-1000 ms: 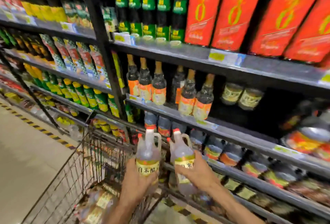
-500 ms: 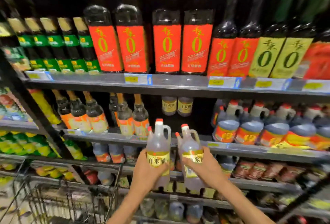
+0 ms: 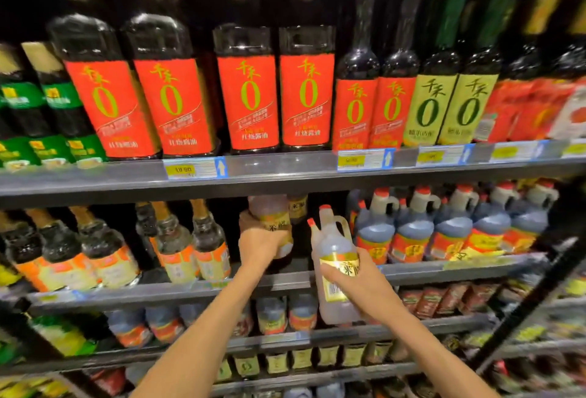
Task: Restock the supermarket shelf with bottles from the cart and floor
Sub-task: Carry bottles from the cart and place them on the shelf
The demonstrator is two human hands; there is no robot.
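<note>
Midway, we judge. Our left hand (image 3: 260,247) grips one clear jug (image 3: 273,223) already inside the gap on the middle shelf (image 3: 177,289), not yet let go. Our right hand (image 3: 361,283) clasps a second jug (image 3: 336,274) just outside the shelf edge, waiting. Cart unseen, remaining stock unknown.
</note>
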